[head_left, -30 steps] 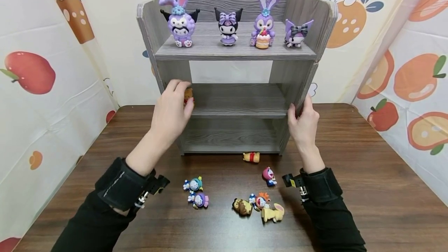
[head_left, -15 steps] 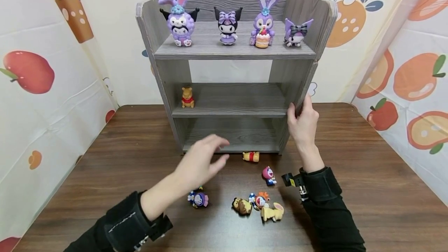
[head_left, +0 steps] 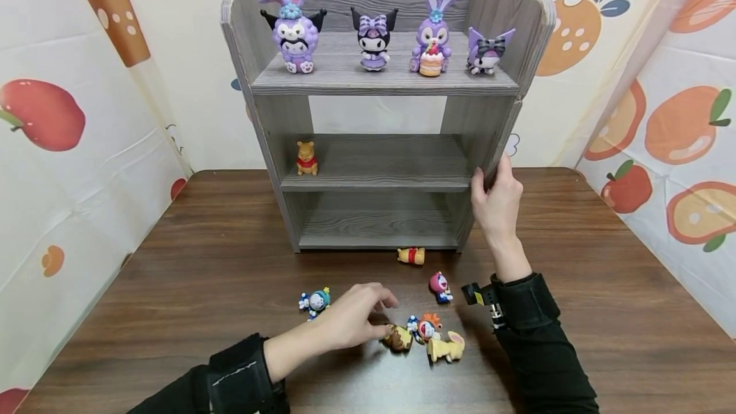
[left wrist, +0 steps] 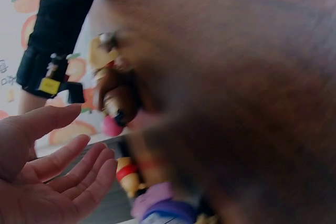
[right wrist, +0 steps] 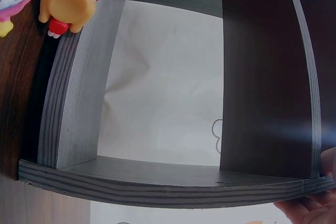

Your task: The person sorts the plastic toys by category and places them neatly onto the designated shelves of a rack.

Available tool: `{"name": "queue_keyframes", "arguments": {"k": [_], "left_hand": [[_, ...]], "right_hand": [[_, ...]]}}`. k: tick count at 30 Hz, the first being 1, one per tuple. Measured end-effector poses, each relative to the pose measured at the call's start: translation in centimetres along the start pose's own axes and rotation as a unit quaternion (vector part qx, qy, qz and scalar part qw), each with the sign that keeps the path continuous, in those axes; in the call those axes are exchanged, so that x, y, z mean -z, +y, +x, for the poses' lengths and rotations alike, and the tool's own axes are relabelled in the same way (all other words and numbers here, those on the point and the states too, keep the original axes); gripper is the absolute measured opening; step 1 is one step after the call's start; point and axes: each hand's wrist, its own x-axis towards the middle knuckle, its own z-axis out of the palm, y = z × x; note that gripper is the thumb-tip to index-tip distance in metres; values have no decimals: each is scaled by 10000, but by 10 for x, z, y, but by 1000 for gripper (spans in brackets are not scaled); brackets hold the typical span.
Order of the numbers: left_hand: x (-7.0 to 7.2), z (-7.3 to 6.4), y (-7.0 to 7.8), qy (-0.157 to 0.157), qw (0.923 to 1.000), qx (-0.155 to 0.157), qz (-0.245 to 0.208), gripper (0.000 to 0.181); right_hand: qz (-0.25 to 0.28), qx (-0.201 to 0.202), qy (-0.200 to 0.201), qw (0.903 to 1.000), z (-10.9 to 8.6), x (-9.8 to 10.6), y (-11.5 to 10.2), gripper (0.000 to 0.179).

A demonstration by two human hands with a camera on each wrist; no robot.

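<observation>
Okay, the brown-and-yellow figurine (head_left: 398, 338) lies on the table (head_left: 230, 260), in front of the shelf unit (head_left: 376, 186), at the left end of a cluster with an orange-haired figurine (head_left: 429, 326) and a pale yellow figurine (head_left: 446, 347). Left hand (head_left: 358, 317) is half open, fingers loosely bent, holding nothing; its thumb overlaps the piece in the head view, contact can't be told. Right hand (head_left: 499, 206) grips the unit's right side panel, thumb in front, fingers behind. Figurine looks like light, stiff moulded plastic: probably smooth, a bit slippery, not fragile, liable to roll if nudged. Best hold is likely a thumb-and-finger pinch across the body from above, using the free left side, since the orange-haired piece crowds the right. Toward the unit, the pink-hooded figurine (head_left: 440, 287) and the lying bear (head_left: 411, 256) sit nearby. Middle bay has open room right of the standing bear (head_left: 307, 158); watch its front lip, the board overhead and side panels.
</observation>
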Motion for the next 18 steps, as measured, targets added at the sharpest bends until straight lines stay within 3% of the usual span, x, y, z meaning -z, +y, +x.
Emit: {"name": "queue_keyframes", "arguments": {"k": [7,18], "left_hand": [[-18,3,-8,-289,9995,94,5,39],[-22,1,-7,-325,9991,214,-195,28]], "right_hand": [[-4,29,-2,10000,0,0,1,30],[-5,74,23,10000,0,0,-1,30]]}}
